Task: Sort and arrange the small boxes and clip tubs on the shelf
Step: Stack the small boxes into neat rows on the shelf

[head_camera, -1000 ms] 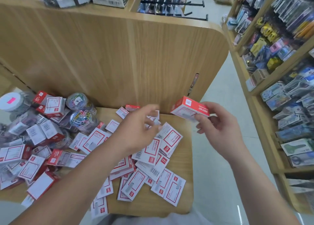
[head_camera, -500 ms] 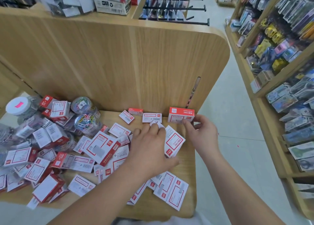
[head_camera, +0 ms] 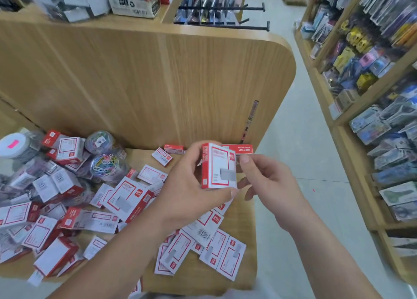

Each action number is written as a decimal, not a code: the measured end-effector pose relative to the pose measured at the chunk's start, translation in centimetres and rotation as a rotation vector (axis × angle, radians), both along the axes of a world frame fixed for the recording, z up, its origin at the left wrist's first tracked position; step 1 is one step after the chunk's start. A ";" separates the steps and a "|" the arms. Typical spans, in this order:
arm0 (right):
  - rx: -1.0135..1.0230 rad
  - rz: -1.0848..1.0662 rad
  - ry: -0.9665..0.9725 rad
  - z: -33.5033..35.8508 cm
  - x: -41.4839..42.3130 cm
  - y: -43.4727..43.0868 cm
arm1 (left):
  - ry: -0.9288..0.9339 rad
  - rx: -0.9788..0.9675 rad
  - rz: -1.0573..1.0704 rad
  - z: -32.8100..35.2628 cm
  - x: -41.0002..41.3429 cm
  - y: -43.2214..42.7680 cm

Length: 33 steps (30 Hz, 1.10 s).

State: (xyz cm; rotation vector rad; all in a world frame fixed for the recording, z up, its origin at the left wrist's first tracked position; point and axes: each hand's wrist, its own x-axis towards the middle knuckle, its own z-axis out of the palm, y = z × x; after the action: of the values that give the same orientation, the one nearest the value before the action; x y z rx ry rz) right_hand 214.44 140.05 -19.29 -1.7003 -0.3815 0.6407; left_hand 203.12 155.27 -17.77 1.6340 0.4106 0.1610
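Observation:
My left hand (head_camera: 191,185) grips a red-and-white small box (head_camera: 218,166) and holds it upright above the wooden shelf (head_camera: 243,217). My right hand (head_camera: 268,183) is beside it, its thumb and a fingertip touching the box's right edge. Behind the held box another red box (head_camera: 240,149) stands at the shelf's back right corner. Several small boxes lie scattered flat over the shelf, such as a larger one (head_camera: 127,199). Clear clip tubs (head_camera: 106,164) with coloured clips stand at the back left, one (head_camera: 99,140) behind another.
A tall wooden back panel (head_camera: 146,84) rises behind the shelf. A white-lidded tub (head_camera: 14,144) stands at the far left. An aisle of pale floor (head_camera: 300,163) runs to the right, with stocked shelves (head_camera: 372,73) beyond it.
My right hand set its red box down at the back right corner and let go. My left hand lifted a small box off the pile, and the right hand came over to it.

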 end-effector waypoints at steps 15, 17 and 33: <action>0.139 -0.014 0.017 -1.1 -0.2 -1.7 | 0.049 0.153 0.048 -1.7 -0.1 0.8; 0.049 -0.022 -0.106 -1.4 0.0 -1.8 | 0.042 0.209 0.029 -2.2 0.7 0.9; -0.443 -0.181 -0.513 -8.4 2.2 0.9 | 0.256 1.009 -0.027 -6.8 5.4 2.4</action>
State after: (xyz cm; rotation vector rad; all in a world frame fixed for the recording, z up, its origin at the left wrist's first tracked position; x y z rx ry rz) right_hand 216.62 140.92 -27.69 -2.2978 -0.4585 0.1472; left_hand 208.48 157.66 -24.58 2.6690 0.5439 0.1464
